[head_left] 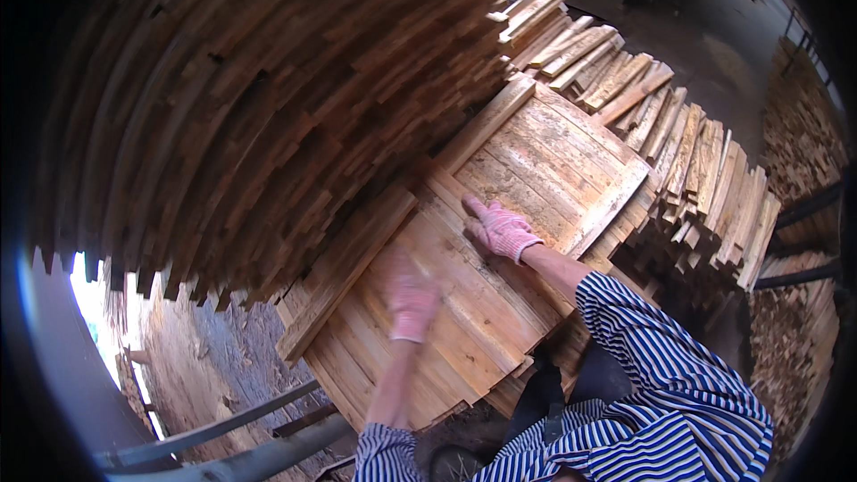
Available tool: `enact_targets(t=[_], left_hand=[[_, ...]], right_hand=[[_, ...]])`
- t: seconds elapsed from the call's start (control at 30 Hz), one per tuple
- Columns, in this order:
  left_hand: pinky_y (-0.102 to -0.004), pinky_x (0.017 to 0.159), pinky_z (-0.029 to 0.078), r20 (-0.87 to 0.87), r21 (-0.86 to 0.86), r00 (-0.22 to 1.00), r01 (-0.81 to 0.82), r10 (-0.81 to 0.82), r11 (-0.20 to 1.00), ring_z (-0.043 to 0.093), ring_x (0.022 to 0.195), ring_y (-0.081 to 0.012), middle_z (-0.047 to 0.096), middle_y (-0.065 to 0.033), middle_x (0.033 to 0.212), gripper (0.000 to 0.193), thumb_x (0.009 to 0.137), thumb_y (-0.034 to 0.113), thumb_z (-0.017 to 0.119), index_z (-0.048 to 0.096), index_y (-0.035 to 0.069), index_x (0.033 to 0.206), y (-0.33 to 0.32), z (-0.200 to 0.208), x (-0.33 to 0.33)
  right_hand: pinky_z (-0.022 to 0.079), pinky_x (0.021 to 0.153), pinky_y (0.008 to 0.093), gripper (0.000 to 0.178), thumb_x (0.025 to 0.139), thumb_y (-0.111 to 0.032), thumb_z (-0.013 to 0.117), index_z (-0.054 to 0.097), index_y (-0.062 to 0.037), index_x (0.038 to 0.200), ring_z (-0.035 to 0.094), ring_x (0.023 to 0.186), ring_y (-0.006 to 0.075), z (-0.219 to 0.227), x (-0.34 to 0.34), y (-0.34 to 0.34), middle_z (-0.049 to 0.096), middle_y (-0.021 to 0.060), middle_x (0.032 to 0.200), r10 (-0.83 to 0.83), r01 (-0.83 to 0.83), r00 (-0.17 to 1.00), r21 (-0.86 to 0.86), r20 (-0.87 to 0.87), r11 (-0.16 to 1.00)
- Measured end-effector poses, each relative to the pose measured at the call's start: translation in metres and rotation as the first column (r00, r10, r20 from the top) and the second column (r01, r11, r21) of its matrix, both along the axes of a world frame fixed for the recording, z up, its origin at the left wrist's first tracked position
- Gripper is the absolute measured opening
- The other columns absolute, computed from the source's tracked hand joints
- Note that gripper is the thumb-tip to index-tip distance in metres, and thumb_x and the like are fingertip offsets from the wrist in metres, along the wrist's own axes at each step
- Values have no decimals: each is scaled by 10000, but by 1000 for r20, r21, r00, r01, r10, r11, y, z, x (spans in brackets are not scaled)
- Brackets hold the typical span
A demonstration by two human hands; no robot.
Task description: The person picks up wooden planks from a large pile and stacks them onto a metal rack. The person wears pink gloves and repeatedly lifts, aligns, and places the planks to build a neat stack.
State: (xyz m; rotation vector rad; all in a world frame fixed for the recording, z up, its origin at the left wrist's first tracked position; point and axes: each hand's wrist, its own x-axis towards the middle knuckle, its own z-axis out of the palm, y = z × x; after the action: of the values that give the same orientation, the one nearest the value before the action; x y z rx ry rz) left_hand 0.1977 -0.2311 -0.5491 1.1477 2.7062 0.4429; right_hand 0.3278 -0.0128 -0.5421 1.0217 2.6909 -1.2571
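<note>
Wooden boards [428, 303] lie side by side in a flat, slanting layer in front of me. My left hand [414, 302], in a pink knit glove, is over the nearer boards. Motion smears its fingers, so I cannot make out whether it holds anything. My right hand [502, 230], gloved the same way, rests on the boards with its fingers stretched out, beside a group of rougher, dark-speckled boards [527, 165]. Thicker wooden strips run along the far side of the layer, one nearer the left [348, 272] and one farther up [486, 125].
A tall stack of wooden strips [268, 125] rises close behind the boards on the left. Loose wooden pieces [696, 161] are heaped at the right. Metal rails [232, 419] cross the lower left, and more wood [794, 339] lies at the far right.
</note>
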Motion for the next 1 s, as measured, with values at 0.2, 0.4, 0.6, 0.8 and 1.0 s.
enact_targets(t=[0.2,0.4,0.6,0.8,1.0], left_hand=[[-450,1172,336,-200,-460,977,-29,-72,887,391,1412,-391,402,-245,1528,1024,773,527,720,281,25,1550,-82,20,-182],[-443,1172,346,-69,-398,997,-12,-17,917,405,1388,-430,415,-292,1499,960,685,313,775,374,-10,1495,-79,38,-168],[-444,1167,349,-208,-174,978,-21,-16,985,410,1386,-411,414,-271,1505,891,731,274,749,379,-6,1492,-16,29,-106],[-446,1161,352,-192,196,981,58,-20,979,414,1384,-392,413,-250,1511,823,778,234,722,385,-2,1490,70,38,31],[-447,1156,355,100,493,993,1,-58,870,419,1381,-373,413,-230,1517,756,824,194,696,390,2,1488,157,67,213]], right_hand=[[504,942,517,557,895,-269,522,463,-53,1405,607,1118,452,18,7,13,612,305,1196,70,-71,997,-38,-16,997],[536,859,518,510,879,-277,536,518,-98,1356,628,1092,409,-14,20,2,627,241,1168,2,21,985,131,-175,991],[504,862,515,620,905,-379,585,468,-66,1427,610,1053,408,-10,28,1,588,256,1166,-30,58,977,130,-211,990],[440,971,499,729,877,-424,633,413,-88,1485,511,1222,401,-13,22,12,486,260,1361,7,35,958,143,-287,989],[353,1124,520,814,853,-362,680,328,-94,1535,360,1394,463,-25,106,38,279,299,1552,-24,-15,810,-61,-586,998]])
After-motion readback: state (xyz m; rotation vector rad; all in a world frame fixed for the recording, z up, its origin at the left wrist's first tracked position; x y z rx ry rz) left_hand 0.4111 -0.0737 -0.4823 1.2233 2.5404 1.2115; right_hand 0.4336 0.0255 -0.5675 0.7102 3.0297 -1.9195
